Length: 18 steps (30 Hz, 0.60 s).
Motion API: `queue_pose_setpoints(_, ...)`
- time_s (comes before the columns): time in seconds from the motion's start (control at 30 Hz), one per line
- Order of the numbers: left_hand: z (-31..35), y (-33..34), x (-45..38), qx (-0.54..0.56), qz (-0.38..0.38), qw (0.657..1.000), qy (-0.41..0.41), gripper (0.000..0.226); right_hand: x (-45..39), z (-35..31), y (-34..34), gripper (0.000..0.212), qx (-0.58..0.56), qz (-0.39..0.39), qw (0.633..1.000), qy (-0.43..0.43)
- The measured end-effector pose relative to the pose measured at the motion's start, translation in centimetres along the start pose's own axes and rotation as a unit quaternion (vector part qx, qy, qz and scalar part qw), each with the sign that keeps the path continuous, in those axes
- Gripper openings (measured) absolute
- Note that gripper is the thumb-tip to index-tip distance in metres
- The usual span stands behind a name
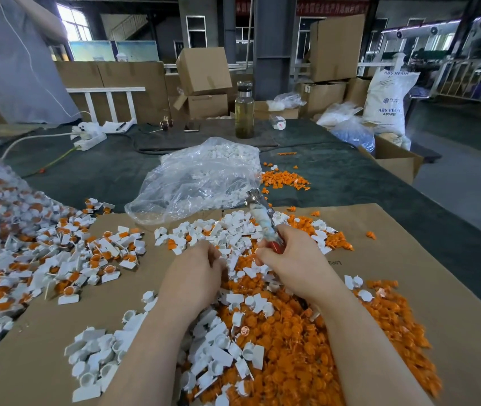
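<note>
My right hand (pixel 295 259) grips a small hammer (pixel 262 218) by its red, tape-wrapped handle, the metal head pointing up and away. My left hand (pixel 198 268) is curled with its fingertips down in the mixed pile of white plastic housings (pixel 221 232) and orange plastic caps (pixel 292 332); whatever it pinches is hidden by the fingers. Both forearms lie over the pile on a brown cardboard sheet (pixel 409 259). To the left lies a heap of joined white-and-orange pieces (pixel 43 259).
A clear plastic bag of white parts (pixel 201 177) lies behind the pile, with loose orange caps (pixel 284 180) to its right. A glass bottle (pixel 244 112), a power strip (pixel 90 139) and cardboard boxes (pixel 204 71) stand farther back. A person in grey (pixel 13 60) is at the upper left.
</note>
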State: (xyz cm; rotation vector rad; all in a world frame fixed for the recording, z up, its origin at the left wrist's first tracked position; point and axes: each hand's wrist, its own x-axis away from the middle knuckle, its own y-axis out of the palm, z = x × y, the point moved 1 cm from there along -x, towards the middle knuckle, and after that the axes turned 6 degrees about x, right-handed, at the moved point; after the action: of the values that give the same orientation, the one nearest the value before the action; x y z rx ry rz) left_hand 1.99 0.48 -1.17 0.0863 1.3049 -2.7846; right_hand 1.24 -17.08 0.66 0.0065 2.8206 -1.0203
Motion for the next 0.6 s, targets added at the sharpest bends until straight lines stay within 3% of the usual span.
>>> queue_pose_setpoints(0.1,0.8,-0.5,0.2,0.104,0.017,0.994,-0.006,0.009,-0.1,0.1,-0.2,0.003,-0.039,0.01,0.999,0.001)
queue_pose_setpoints(0.17,1.7,-0.8,0.3,0.214,0.022,0.976,-0.04,0.016,-0.2,0.3,-0.2,0.012,-0.08,0.015,0.997,0.005)
queue_pose_setpoints(0.3,3.2,-0.5,0.8,0.446,-0.005,0.885,-0.133,0.017,-0.3,0.8,-0.2,0.023,-0.134,0.03,0.99,0.029)
queue_pose_setpoints(0.43,3.7,0.1,0.8,0.526,-0.012,0.836,-0.157,0.023,-0.3,0.5,-0.1,0.022,-0.156,0.049,0.986,0.025)
queue_pose_setpoints(0.6,3.8,0.2,1.0,0.574,-0.04,0.799,-0.177,0.014,-0.4,0.3,-0.1,0.02,-0.177,0.064,0.982,0.021)
